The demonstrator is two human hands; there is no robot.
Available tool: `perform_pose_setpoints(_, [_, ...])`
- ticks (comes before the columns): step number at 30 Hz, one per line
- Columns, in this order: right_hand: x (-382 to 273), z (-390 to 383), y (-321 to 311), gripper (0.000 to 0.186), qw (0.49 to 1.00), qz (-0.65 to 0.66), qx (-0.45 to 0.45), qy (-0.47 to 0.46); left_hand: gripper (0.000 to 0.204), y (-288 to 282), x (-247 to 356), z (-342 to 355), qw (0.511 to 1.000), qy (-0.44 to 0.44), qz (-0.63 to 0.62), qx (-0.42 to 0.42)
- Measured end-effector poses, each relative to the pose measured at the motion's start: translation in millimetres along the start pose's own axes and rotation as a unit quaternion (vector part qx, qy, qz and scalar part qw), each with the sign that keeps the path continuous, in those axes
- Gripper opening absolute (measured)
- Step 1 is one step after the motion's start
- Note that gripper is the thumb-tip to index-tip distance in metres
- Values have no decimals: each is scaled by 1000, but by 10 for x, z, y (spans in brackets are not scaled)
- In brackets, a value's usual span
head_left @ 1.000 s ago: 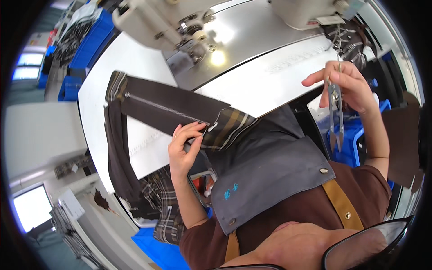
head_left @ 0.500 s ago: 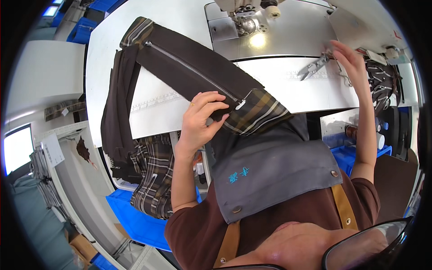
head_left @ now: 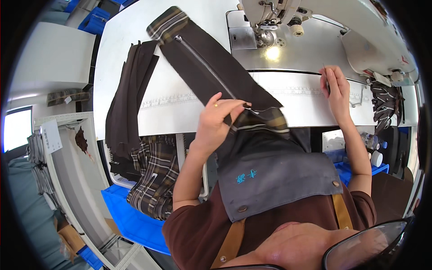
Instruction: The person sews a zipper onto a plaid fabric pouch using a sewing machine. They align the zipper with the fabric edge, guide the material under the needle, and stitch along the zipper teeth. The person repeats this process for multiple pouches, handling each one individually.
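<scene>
A dark brown fabric strip (head_left: 216, 54) with a metal zipper (head_left: 204, 65) along it lies across the white table. Plaid cloth edges its far end, and more plaid cloth (head_left: 265, 120) folds over at its near end. My left hand (head_left: 218, 119) pinches the strip by the zipper's near end, its fingers closed on the fabric. To the right, my right hand (head_left: 336, 87) is raised over the table, closed round small thread snips (head_left: 326, 81), which show only as a thin dark edge. A white tip pokes out near my left fingertips.
A sewing machine (head_left: 274, 18) stands at the back right. Dark fabric strips (head_left: 128, 99) hang over the table's left edge, above plaid pieces (head_left: 155, 180) and a blue bin (head_left: 130, 220). A bundle of metal-and-black items (head_left: 386, 105) sits at the right; a metal hook (head_left: 357, 99) lies beside it.
My right hand has come in and down, with the snips turned into its grasp. My left hand has tilted the strip's near end, folding the plaid; the view has shifted slightly.
</scene>
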State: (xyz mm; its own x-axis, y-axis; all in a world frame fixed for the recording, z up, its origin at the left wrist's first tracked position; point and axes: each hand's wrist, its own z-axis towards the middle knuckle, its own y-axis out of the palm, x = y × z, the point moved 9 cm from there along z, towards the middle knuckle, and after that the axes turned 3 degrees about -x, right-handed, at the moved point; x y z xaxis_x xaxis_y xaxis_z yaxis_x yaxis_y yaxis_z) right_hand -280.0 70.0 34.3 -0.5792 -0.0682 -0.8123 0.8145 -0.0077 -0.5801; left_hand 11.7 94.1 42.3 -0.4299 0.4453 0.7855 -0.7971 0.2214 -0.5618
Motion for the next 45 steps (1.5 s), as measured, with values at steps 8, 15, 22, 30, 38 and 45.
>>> perform_pose_setpoints(8, [-1243,-5,898,35,881,-273,-67,-380,11,-13,-59,26,999,-9,-36,-8])
perform_pose_setpoints(15, [-1269,86,991,37,862,-305,-44,-403,11,-21,-37,-39,997,9,-82,-2])
perform_pose_setpoints(22, [-1035,198,1109,38,864,-309,-34,-396,12,-31,-59,-98,993,-37,-115,-13])
perform_pose_setpoints(30, [-615,57,406,30,888,-372,65,-264,26,93,208,-385,992,25,115,50])
perform_pose_setpoints(38, [-825,-124,507,17,989,-13,-66,-129,39,776,443,-194,981,45,-188,-19])
perform_pose_setpoints(45, [-1628,-883,586,17,766,-246,27,-593,46,118,-244,408,644,-143,-745,100])
